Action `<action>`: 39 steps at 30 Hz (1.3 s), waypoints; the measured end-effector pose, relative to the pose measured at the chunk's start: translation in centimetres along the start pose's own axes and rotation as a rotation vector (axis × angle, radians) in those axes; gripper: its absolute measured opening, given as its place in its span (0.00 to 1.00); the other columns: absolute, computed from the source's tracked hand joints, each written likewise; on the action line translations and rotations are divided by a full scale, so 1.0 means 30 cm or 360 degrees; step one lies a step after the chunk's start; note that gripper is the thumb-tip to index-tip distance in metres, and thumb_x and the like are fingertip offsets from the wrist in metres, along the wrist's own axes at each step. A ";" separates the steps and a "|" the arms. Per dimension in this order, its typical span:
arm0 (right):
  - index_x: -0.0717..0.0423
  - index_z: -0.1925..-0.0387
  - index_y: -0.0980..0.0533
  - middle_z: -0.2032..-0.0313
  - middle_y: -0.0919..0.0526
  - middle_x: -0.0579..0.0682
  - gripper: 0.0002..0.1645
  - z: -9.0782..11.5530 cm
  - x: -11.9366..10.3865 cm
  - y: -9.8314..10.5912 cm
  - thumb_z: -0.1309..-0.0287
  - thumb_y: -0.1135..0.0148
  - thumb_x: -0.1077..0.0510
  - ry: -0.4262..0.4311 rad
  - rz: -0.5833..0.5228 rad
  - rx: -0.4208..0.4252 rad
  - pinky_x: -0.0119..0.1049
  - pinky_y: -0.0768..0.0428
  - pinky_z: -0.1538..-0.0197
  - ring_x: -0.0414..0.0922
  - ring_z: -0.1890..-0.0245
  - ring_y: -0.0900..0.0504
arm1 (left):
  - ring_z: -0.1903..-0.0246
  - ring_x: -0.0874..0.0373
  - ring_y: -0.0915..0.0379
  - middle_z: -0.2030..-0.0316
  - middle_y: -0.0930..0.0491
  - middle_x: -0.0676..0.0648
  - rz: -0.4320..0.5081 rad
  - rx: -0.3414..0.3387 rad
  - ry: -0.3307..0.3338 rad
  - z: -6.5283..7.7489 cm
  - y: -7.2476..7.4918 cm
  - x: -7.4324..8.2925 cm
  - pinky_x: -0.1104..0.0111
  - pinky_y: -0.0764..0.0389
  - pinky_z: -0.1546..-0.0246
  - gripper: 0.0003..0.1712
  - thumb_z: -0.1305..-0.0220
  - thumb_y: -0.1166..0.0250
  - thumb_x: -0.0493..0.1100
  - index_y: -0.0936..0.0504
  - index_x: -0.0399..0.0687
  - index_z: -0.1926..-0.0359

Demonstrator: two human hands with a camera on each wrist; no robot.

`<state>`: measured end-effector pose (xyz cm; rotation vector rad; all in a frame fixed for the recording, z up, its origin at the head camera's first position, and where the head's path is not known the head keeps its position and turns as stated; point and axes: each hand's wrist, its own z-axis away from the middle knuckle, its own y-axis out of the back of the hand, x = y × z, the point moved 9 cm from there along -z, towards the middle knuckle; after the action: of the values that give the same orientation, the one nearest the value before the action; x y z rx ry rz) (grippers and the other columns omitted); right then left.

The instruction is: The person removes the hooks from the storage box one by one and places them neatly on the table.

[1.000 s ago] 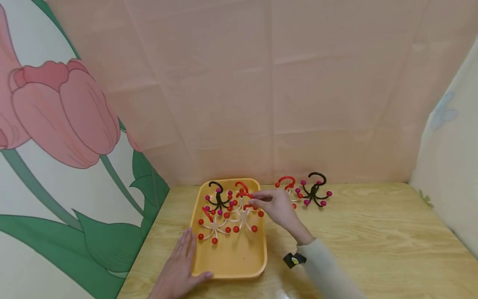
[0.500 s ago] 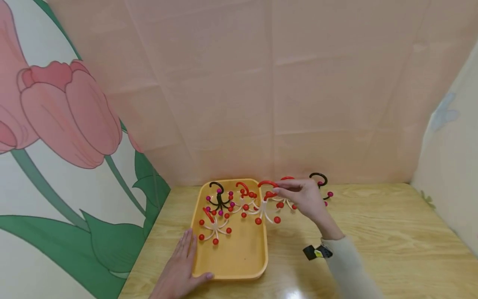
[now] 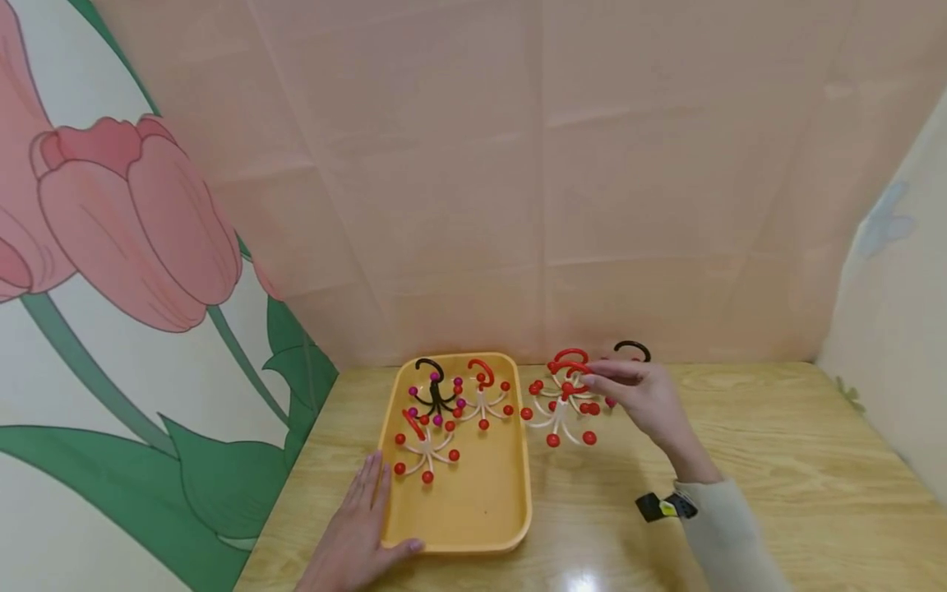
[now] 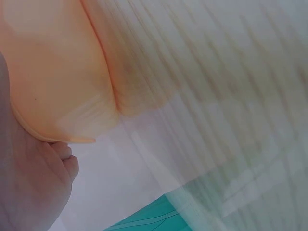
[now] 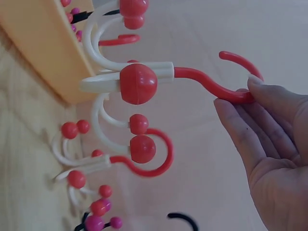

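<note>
with the right hand (image 3: 645, 404), pinches the red hook (image 5: 207, 83) of a white hanger (image 3: 561, 411) between thumb and fingertips, nearly closed on that thin curve. holds it upright, with curved arms spreading low and red balls (image 5: 138, 84) at their ends, just off the right edge of a yellow tray (image 3: 462, 514) in the head view; raised above the surface (image 3: 784, 448). with the left hand (image 3: 355, 520), rests against the near left corner of the tray, with fingers extended along the left wall and thumb spread at the near rim, clasping nothing as far as shows. inside the tray, shows a black hanger (image 3: 435, 392) at back left, a rear white hanger (image 3: 482, 401) beside it, and a front white hanger (image 3: 426, 448) nearer the left hand. on the surface, just behind the held piece, shows a far white hanger (image 5: 91, 166); past the right hand, a second black hanger (image 3: 634, 344), mostly hidden. at the back, shows a pink cloth (image 3: 444, 181); at left, a painted tulip (image 3: 140, 222).
</note>
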<state>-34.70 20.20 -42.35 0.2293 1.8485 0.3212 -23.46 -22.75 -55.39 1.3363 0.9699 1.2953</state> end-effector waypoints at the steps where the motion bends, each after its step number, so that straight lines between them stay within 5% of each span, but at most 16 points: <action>1: 0.57 0.46 0.13 0.56 0.06 0.50 0.22 0.002 0.016 0.006 0.35 0.27 0.47 -0.0028 0.0012 0.0003 0.31 0.14 0.62 0.35 0.62 0.09 | 0.15 0.39 0.64 0.14 0.64 0.39 -0.0001 0.0002 -0.0002 0.001 0.002 0.002 0.42 0.45 0.17 0.77 0.48 0.49 0.92 0.54 0.43 0.15; 8: 0.59 0.43 0.15 0.57 0.06 0.42 0.27 0.013 0.123 0.023 0.33 0.29 0.44 -0.0158 -0.0063 -0.0006 0.29 0.13 0.54 0.34 0.59 0.09 | 0.15 0.39 0.64 0.14 0.63 0.38 -0.0015 0.0006 -0.0028 0.005 0.007 0.007 0.43 0.45 0.17 0.76 0.46 0.49 0.91 0.54 0.42 0.15; 18: 0.55 0.40 0.15 0.48 0.09 0.58 0.29 0.022 0.266 0.007 0.34 0.29 0.42 -0.0301 -0.0041 -0.0005 0.23 0.17 0.50 0.38 0.55 0.08 | 0.14 0.40 0.65 0.14 0.65 0.40 -0.0013 -0.0005 -0.0011 0.002 0.000 0.000 0.44 0.45 0.17 0.76 0.47 0.48 0.92 0.54 0.43 0.15; 30: 0.57 0.42 0.15 0.50 0.07 0.50 0.29 0.008 0.296 -0.016 0.36 0.27 0.42 -0.0262 -0.0057 0.0018 0.28 0.13 0.52 0.34 0.56 0.09 | 0.15 0.39 0.64 0.14 0.64 0.40 0.0012 -0.0008 0.0009 -0.002 0.000 -0.003 0.42 0.45 0.18 0.76 0.47 0.47 0.91 0.53 0.43 0.15; 39: 0.55 0.43 0.14 0.50 0.08 0.57 0.28 -0.012 0.301 -0.035 0.36 0.27 0.42 -0.0236 -0.0021 0.0029 0.27 0.13 0.54 0.32 0.58 0.10 | 0.15 0.39 0.63 0.14 0.65 0.41 0.0034 0.0003 0.0000 -0.002 0.000 0.000 0.41 0.43 0.18 0.75 0.47 0.46 0.90 0.53 0.44 0.15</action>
<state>-37.71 22.04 -50.73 0.2472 1.7062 0.2713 -23.52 -22.75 -55.39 1.3518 0.9593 1.3107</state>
